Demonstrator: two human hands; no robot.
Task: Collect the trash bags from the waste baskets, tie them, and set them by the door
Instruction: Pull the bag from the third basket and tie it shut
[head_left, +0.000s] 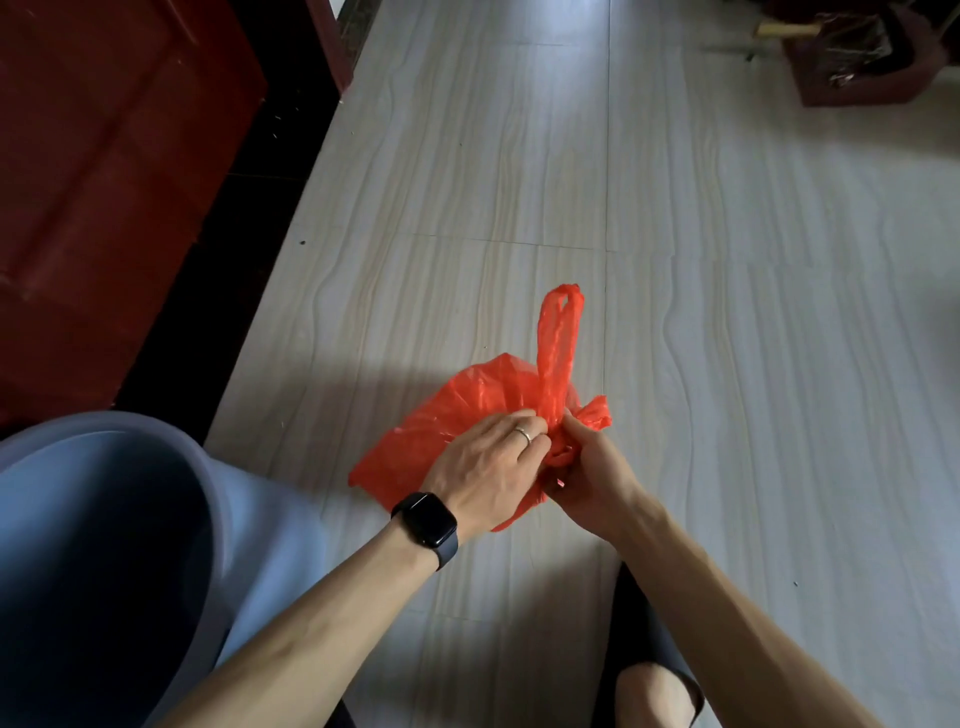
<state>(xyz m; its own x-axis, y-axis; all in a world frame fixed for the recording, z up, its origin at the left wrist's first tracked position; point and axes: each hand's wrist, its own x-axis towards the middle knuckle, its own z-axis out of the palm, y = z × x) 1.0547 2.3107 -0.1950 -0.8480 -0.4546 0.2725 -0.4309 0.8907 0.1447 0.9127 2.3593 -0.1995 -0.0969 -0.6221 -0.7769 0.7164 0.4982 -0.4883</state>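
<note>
Between left hand (483, 462), right hand (592, 475) — pinched trash bag (457, 410), handle (558, 338) pointing away.

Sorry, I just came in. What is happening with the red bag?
A person is tying a red trash bag on the tiled floor. The left hand and the right hand pinch its gathered neck; one handle loop sticks out. A blue waste basket stands beside the left arm, near a red door.

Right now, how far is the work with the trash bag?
Done: the red bag lies on the floor, out of the grey basket. In hand: left hand and right hand pinch its handles at a knot, one loop standing up. Left: tighten the knot, then set the bag by the red door.
</note>
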